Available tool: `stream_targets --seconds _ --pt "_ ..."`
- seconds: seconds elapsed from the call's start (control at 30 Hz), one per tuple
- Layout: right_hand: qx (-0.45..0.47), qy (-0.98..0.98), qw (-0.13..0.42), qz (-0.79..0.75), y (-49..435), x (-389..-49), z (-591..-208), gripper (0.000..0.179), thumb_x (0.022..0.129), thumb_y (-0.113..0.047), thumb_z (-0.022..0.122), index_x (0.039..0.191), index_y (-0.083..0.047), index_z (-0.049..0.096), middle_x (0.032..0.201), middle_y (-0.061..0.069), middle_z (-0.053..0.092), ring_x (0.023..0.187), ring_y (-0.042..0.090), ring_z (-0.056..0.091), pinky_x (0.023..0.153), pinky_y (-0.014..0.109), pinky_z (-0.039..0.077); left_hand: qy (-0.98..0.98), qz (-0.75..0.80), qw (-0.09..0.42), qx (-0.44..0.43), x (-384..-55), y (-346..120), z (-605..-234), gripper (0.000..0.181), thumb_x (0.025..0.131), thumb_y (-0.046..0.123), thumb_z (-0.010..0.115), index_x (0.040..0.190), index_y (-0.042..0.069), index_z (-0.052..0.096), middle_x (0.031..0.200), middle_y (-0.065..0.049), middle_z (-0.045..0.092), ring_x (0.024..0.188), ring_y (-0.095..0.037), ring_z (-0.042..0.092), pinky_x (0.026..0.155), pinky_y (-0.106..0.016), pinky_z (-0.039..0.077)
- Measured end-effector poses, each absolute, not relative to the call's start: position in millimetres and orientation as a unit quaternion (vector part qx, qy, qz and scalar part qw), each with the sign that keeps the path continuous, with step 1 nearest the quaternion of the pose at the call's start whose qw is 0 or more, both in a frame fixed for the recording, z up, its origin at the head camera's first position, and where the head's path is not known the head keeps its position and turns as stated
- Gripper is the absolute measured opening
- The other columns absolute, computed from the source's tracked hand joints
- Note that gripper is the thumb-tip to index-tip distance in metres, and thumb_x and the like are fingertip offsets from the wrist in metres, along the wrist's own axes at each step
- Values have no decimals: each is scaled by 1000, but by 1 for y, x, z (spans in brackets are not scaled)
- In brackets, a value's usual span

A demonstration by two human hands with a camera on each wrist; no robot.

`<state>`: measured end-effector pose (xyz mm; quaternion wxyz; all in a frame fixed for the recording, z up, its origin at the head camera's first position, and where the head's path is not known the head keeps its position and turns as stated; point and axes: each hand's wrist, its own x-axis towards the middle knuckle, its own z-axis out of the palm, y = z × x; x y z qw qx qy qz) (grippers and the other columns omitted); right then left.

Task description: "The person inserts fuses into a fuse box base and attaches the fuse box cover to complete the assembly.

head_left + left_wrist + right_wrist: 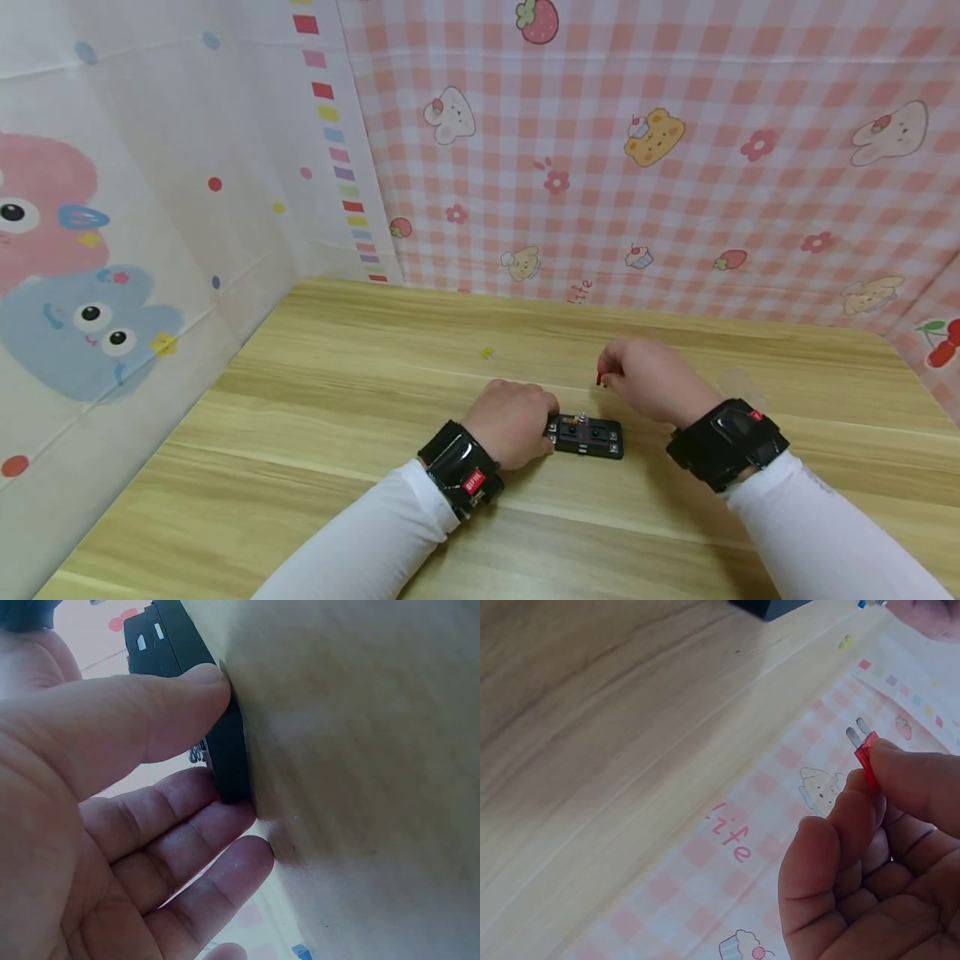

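Note:
My left hand (510, 425) holds the left end of a small black block (606, 448) on the table. In the left wrist view the thumb lies along one edge of this block (230, 761), with fingertips at its opposite edge. Metal contacts and a small clear part show on its top. To the right and slightly beyond, my right hand (652, 379) pinches a red blade fuse (865, 754) between thumb and index finger. The fuse's two metal prongs stick out free of the fingertips, apart from the block.
A yellow blade fuse (487, 352) lies on the wooden table (360, 375), beyond the left hand. Behind the table hangs a pink checked cloth (495, 167), and a white patterned cloth (247, 108) covers the left side. Black bands wrap both wrists.

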<state>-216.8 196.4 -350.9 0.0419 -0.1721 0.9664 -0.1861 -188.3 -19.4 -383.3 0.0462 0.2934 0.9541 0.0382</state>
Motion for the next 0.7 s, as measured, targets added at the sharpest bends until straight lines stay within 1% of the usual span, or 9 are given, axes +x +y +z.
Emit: stream_targets --seconds 0.2,0.4,0.53,0.7 --pt "-167 964 50 -201 196 -209 -352 7 100 -10 68 96 -10 73 86 2 68 75 16 58 68 32 48 954 40 50 292 -188 -19 -383 33 89 41 84 114 20 77 95 9 75 79 -10 62 95 -39 49" --pt "-180 960 41 -209 195 -203 -353 5 98 -11 70 95 -10 73 84 1 68 73 15 57 67 31 48 954 38 52 292 -188 -19 -382 33 89 41 84 114 20 77 93 9 74 76 -9 60 93 -38 48" --pt "-185 958 35 -215 196 -199 -355 5 98 -10 71 93 -10 73 83 0 68 72 14 56 67 31 48 954 40 52 292 -188 -19 -382 34 89 41 84 115 20 77 95 9 74 78 -9 61 94 -38 48" --pt "-179 956 46 -227 197 -194 -357 6 98 -10 71 93 -11 73 81 -1 67 71 14 56 66 30 47 954 37 51 293 -188 -19 -382 35 90 41 83 117 20 77 97 9 75 80 -9 62 95 -39 49"
